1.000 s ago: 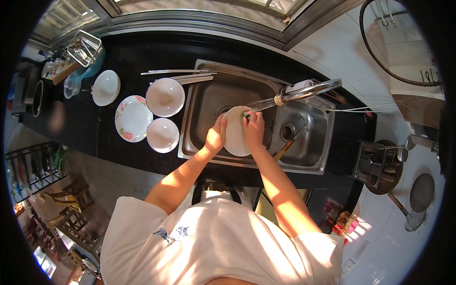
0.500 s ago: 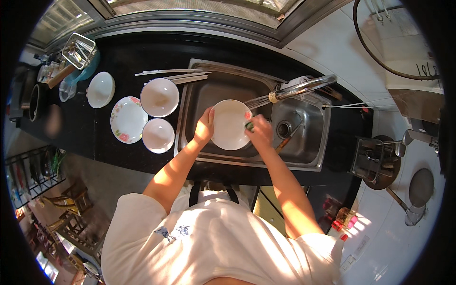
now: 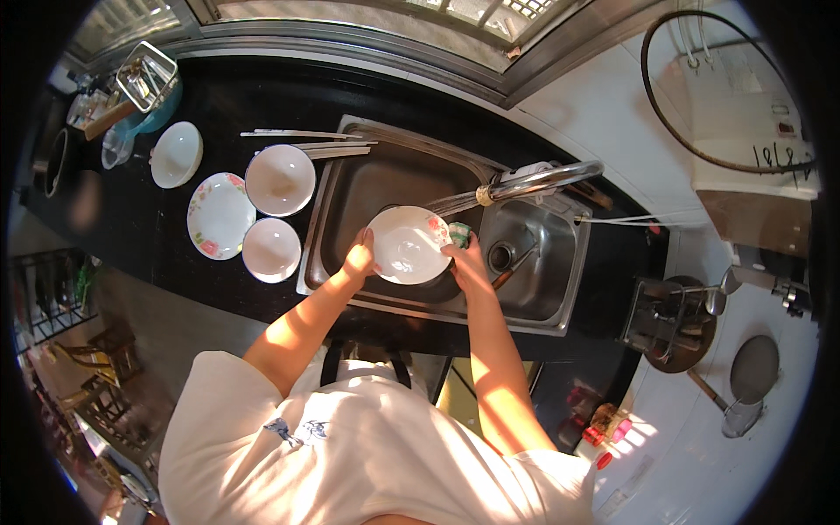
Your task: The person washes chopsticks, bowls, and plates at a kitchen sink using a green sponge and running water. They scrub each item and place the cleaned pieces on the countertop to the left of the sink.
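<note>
Head view: L hand point(image 3: 359, 259) has the white dish point(image 3: 407, 249) by its L rim, thumb up on the edge, other fingers mostly hidden underneath, so can't tell if they're spread or pressed tog. R hand point(image 3: 468, 262) is at the opp. rim, thumb against the edge, fingers closed round a green scrubber point(image 3: 460, 234) that pokes out just past them; can't tell how much of the dish those fingers also grip. Dish sits btwn the two sets of fingers, inside up, shiny, red flowers on the rim nr R thumb, held over the big basin point(image 3: 376, 166). Chrome faucet point(image 3: 551, 178) reaches in from beyond R fingers, water streaks point(image 3: 453, 204) slanting from its spout twd the dish's far edge, i.e. just ahead of R fingertips. Small basin point(image 3: 551, 289) is R of R fingers, w/ a round drain point(image 3: 501, 256) and a wooden-handled tool point(image 3: 503, 278) just beside that hand. L of L fingers, on black counter point(image 3: 245, 96): small bowl point(image 3: 271, 250) nearest, larger bowl point(image 3: 280, 179) a bit farther fwd w/ a brownish patch inside, flowered plate point(image 3: 220, 219) just past both, then a deeper white bowl point(image 3: 178, 156). Chopsticks point(image 3: 341, 151) lie ahead of L fingers, ends overhanging the big basin. Farthest L from those fingers, nr the counter's back corner, a teal tub point(image 3: 166, 112)
</note>
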Available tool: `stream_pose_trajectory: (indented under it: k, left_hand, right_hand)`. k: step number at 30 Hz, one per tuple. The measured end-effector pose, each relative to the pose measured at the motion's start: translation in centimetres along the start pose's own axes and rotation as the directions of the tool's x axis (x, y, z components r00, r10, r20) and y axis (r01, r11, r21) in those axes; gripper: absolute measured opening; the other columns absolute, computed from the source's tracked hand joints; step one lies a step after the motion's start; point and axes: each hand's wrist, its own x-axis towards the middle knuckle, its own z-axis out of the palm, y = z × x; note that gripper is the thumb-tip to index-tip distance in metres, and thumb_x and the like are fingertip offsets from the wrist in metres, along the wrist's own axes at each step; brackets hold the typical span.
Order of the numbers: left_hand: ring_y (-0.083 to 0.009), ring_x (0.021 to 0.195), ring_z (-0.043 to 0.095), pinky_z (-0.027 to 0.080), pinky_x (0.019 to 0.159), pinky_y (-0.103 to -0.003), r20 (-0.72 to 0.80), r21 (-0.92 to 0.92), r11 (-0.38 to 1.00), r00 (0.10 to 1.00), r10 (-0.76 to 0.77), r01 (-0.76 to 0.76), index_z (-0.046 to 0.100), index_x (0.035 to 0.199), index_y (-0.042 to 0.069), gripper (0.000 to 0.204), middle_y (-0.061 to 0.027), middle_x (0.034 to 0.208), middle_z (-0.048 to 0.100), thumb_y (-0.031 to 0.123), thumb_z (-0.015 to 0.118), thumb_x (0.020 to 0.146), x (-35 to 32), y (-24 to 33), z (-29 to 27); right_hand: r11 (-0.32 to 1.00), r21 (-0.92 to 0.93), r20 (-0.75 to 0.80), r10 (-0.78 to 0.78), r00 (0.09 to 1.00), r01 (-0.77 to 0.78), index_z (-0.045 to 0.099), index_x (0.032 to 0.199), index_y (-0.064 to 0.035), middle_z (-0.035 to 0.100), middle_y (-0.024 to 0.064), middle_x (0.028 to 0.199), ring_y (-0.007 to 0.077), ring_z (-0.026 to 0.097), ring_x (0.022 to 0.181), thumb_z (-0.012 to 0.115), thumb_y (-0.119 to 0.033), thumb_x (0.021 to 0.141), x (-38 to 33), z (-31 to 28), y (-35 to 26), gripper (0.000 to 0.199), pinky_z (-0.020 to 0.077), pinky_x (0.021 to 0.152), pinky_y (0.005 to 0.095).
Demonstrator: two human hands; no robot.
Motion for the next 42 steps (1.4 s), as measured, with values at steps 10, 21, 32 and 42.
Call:
stream_pose_trajectory:
  k: [10,21,32,42]
  left_hand:
    - [-0.028,0.099,0.06,0.049,0.083,-0.041,0.506,0.689,-0.05,0.431,0.748,-0.723,0.058,0.113,0.01,0.048,-0.0096,0.112,0.06,0.038,0.071,0.076,-4.0,5.5,-0.2]
    - [-0.0342,0.07,0.061,0.049,0.063,-0.04,0.384,0.691,0.336,0.719,0.579,-0.64,0.068,0.079,0.008,0.026,-0.0153,0.077,0.065,0.025,0.072,0.06,-3.2,9.4,4.5]
    - [-0.0365,0.069,0.062,0.05,0.063,-0.041,0.375,0.687,0.47,0.824,0.424,-0.555,0.066,0.078,0.004,0.028,-0.0173,0.07,0.063,0.027,0.07,0.062,-2.6,9.5,5.1]
    - [-0.037,0.069,0.061,0.05,0.063,-0.042,0.389,0.616,0.55,0.825,0.41,-0.564,0.066,0.078,0.005,0.026,-0.0174,0.07,0.063,0.026,0.069,0.062,-4.3,10.5,4.0]
  right_hand:
    - [0.903,-0.391,-0.12,0.139,0.983,-0.176,0.046,0.119,-0.0027,0.059,0.0094,0.1,0.0203,0.058,0.082,0.061,-0.004,0.062,0.4,1.9,-6.9,0.059,0.0399,0.05,0.0284]
    - [0.991,0.133,-0.004,-0.007,1.0,0.008,0.052,0.116,-0.0062,0.06,0.0087,0.109,0.0207,0.058,0.099,0.053,-0.042,0.091,2.8,1.2,-5.2,0.044,0.048,0.078,0.0341]
    - [0.439,-0.386,0.205,-0.817,0.539,0.812,0.047,0.096,-0.0017,0.054,0.0166,0.123,0.0346,0.045,0.125,0.064,-0.011,0.084,-2.0,7.7,-4.1,0.023,0.0368,0.099,0.0388]
    - [0.992,0.126,0.003,0.021,1.0,-0.021,0.045,0.112,-0.0022,0.066,0.017,0.093,0.0221,0.063,0.08,0.059,-0.02,0.089,3.9,3.9,-3.1,0.033,0.0496,0.077,0.0327]
